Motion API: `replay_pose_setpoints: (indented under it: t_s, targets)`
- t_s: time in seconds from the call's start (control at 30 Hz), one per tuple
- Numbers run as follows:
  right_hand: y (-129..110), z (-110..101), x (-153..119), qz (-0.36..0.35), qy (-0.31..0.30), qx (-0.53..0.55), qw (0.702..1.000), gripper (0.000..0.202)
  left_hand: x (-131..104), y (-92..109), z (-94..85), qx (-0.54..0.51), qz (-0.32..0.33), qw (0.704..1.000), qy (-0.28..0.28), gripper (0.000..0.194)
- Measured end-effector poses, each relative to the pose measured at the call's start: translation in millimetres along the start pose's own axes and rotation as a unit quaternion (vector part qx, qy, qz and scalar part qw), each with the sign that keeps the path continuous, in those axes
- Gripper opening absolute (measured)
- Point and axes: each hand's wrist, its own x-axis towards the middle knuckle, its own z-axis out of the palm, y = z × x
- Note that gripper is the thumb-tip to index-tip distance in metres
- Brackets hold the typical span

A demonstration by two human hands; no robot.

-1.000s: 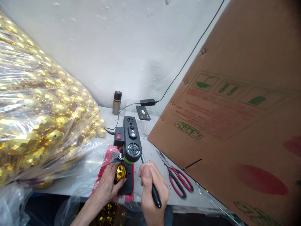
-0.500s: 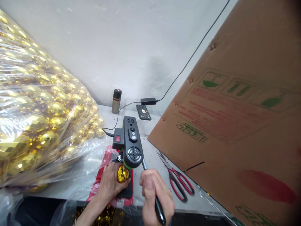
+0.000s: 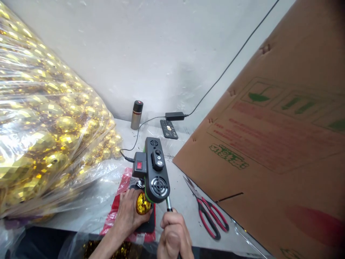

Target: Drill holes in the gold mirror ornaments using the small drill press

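My left hand [image 3: 131,207] is closed round a faceted gold ball [image 3: 142,204], held on the dark base [image 3: 149,225] of a small black bench drill press [image 3: 157,169]. The ball sits just below the front of the machine's head. My right hand [image 3: 174,233] is wrapped round the lever handle [image 3: 168,204] on the machine's right side; its grip is mostly hidden in my fist. Whatever tip points at the ball is hidden under the head.
A big clear bag of gold balls [image 3: 61,122] fills the left. Red-handled scissors [image 3: 210,212] lie beside a leaning cardboard box [image 3: 258,144] on the right. Behind stand a flask [image 3: 136,116], a phone [image 3: 169,129] and a power adapter [image 3: 175,116]. Red plastic [image 3: 110,219] lies under the machine.
My right hand has moved down and slightly left with the lever, whose grip end now shows less. My left hand keeps the ball in place. The whole view has shifted a little.
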Motion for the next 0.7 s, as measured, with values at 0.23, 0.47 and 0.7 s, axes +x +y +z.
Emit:
replay_pose_setpoints:
  t_s: [0.23,0.47,0.7]
  targets:
    - [1.0,0.9,-1.4,0.001,0.01,-0.012,1.0,0.045,-2.9,-5.0,5.9,0.014,0.02,1.0,0.014,0.034]
    - [3.5,6.2,0.3,-0.025,0.032,-0.005,0.999,0.045,-2.2,-5.4,6.7,0.017,0.021,0.999,0.021,0.033]
    - [10.7,8.3,-3.2,-0.033,0.029,0.008,0.999,0.043,-1.0,-3.0,4.8,0.019,0.009,1.0,0.018,0.032]
